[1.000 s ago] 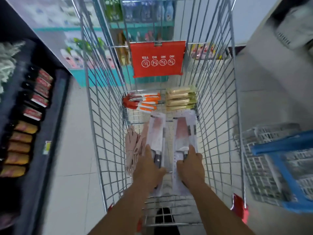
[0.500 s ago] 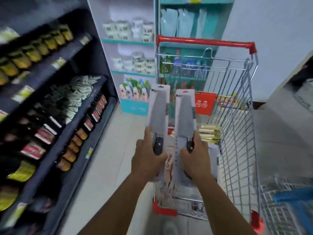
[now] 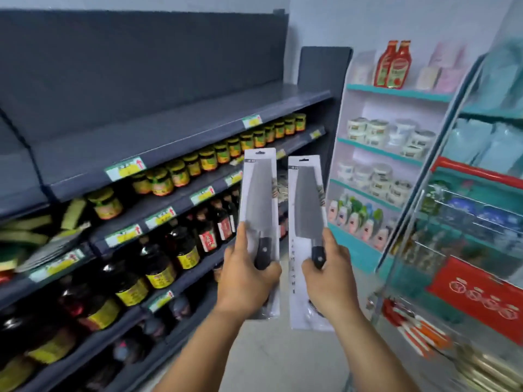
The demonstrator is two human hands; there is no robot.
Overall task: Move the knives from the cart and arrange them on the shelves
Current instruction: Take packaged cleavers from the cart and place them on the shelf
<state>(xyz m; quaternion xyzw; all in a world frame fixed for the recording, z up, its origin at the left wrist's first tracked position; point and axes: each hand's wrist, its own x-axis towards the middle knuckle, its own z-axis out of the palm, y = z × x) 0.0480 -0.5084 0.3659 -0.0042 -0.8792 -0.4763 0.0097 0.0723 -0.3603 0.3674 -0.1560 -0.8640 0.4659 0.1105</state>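
My left hand grips a packaged cleaver by its black handle, blade pointing up on a white card. My right hand holds a second packaged cleaver the same way, just to the right. Both packs are upright in front of the dark grey shelving, whose top shelf is bare. The wire cart stands at the right, with orange-handled knives lying in it.
Rows of yellow-labelled jars fill the second shelf and dark sauce bottles the lower ones. A white and teal rack with tubs and ketchup bottles stands behind. The floor between shelf and cart is grey tile.
Both hands lifted the two packaged cleavers out of the cart and carried them up and left toward the dark shelving. The view swung from the cart to the shelves.
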